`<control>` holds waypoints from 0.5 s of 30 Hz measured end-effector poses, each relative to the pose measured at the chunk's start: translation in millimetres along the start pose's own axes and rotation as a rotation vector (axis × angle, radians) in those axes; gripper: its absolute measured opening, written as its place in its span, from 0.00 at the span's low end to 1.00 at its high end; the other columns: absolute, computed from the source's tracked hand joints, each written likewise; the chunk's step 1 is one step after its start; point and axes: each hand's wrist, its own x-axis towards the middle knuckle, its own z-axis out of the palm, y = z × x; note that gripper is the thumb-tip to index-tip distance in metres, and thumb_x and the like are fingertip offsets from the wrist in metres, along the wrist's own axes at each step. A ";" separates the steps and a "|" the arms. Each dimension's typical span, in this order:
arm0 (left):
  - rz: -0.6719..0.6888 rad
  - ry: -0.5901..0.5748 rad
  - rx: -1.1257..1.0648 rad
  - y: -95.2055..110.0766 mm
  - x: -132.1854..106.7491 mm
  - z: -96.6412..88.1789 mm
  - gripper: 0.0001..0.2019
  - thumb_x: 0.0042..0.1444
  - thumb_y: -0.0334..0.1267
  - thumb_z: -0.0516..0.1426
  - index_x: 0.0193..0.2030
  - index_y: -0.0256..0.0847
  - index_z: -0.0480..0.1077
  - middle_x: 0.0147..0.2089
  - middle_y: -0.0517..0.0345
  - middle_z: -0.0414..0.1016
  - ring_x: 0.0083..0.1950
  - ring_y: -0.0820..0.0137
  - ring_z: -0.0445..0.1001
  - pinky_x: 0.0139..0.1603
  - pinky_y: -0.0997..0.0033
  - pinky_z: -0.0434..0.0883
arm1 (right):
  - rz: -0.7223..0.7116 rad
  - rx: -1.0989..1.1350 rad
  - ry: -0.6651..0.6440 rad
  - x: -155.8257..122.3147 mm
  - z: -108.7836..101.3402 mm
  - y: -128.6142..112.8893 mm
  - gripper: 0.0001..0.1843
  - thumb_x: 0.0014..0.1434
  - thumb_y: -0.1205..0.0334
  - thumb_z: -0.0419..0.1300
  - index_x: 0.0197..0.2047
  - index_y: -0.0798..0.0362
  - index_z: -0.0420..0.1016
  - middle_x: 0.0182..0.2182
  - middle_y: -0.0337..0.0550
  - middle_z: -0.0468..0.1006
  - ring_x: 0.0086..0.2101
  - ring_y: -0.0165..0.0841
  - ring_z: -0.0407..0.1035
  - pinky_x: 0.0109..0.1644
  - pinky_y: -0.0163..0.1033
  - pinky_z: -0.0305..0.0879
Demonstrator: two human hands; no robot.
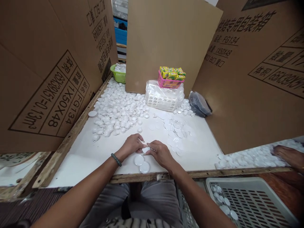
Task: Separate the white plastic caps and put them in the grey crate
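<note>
A small white round disc (146, 149) is held just above the white tabletop, between my two hands. My right hand (161, 153) pinches its right side with thumb and fingertips. My left hand (133, 145), with a dark bead bracelet at the wrist, has curled fingers at the disc's left edge; exactly how they grip it is partly hidden. Close below my hands, two white discs (144, 167) lie flat with their edges meeting. Beyond my right hand are scattered thin white round pieces (177, 128). A large heap of small white round parts (116, 110) spreads at the back left.
Tall cardboard sheets (171, 41) wall the table on three sides. A clear plastic-wrapped pack (163, 98) carries a pink basket (171, 83) of yellow boxes. A green basket (118, 76) stands back left, a grey crate (256, 196) low right. Another person's hand (288, 155) is at the right.
</note>
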 end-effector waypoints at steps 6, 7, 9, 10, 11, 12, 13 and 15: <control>0.000 -0.027 -0.006 -3.5 1.2 0.9 0.14 0.44 0.41 0.63 0.31 0.38 0.62 0.16 0.64 0.69 0.19 0.72 0.71 0.22 0.74 0.69 | 0.009 -0.053 0.064 -1.8 7.7 0.7 0.10 0.57 0.59 0.60 0.42 0.49 0.75 0.31 0.41 0.72 0.34 0.32 0.66 0.38 0.34 0.62; 0.001 -0.022 -0.006 -2.8 0.8 1.0 0.14 0.45 0.41 0.63 0.30 0.38 0.62 0.16 0.63 0.69 0.19 0.72 0.71 0.22 0.74 0.69 | 0.022 -0.039 0.090 -2.3 9.1 -0.5 0.10 0.56 0.59 0.60 0.42 0.50 0.75 0.31 0.41 0.72 0.34 0.32 0.66 0.37 0.35 0.62; 0.005 -0.006 -0.024 -1.0 -0.9 1.0 0.14 0.45 0.41 0.62 0.30 0.37 0.62 0.17 0.64 0.69 0.20 0.73 0.71 0.22 0.75 0.68 | 0.054 -0.027 0.143 -2.9 11.6 -3.3 0.10 0.55 0.57 0.61 0.39 0.52 0.74 0.30 0.41 0.71 0.34 0.33 0.66 0.38 0.35 0.62; 0.010 -0.001 -0.043 -0.2 -1.9 0.9 0.14 0.45 0.41 0.63 0.30 0.37 0.63 0.18 0.64 0.69 0.20 0.73 0.71 0.23 0.75 0.68 | 0.075 -0.030 0.169 -3.0 12.6 -4.5 0.11 0.55 0.55 0.61 0.38 0.53 0.74 0.29 0.42 0.71 0.34 0.33 0.65 0.37 0.36 0.62; 0.014 -0.002 -0.071 0.4 -3.1 0.8 0.14 0.44 0.41 0.63 0.30 0.37 0.63 0.19 0.64 0.69 0.21 0.74 0.71 0.24 0.76 0.68 | 0.095 -0.035 0.195 -2.9 13.4 -5.3 0.12 0.54 0.54 0.62 0.37 0.54 0.73 0.29 0.42 0.71 0.34 0.34 0.65 0.37 0.36 0.62; 0.019 -0.008 -0.106 0.7 -4.2 0.8 0.15 0.43 0.41 0.64 0.31 0.37 0.63 0.20 0.65 0.69 0.22 0.75 0.71 0.25 0.76 0.68 | 0.107 -0.032 0.212 -2.8 13.8 -5.7 0.13 0.54 0.54 0.62 0.37 0.54 0.73 0.30 0.43 0.71 0.33 0.34 0.65 0.37 0.36 0.62; 0.022 -0.018 -0.139 1.0 -5.3 0.9 0.16 0.41 0.40 0.65 0.31 0.36 0.63 0.20 0.66 0.69 0.22 0.76 0.70 0.26 0.76 0.68 | 0.110 -0.017 0.214 -2.6 13.7 -5.7 0.14 0.54 0.55 0.62 0.40 0.55 0.73 0.31 0.43 0.71 0.33 0.33 0.65 0.37 0.36 0.62; 0.021 -0.040 -0.184 1.5 -7.0 1.2 0.17 0.38 0.38 0.66 0.31 0.36 0.63 0.21 0.67 0.68 0.23 0.77 0.69 0.27 0.76 0.68 | 0.086 0.036 0.165 -1.5 12.1 -4.6 0.17 0.55 0.59 0.62 0.48 0.53 0.71 0.31 0.41 0.71 0.31 0.30 0.65 0.35 0.34 0.62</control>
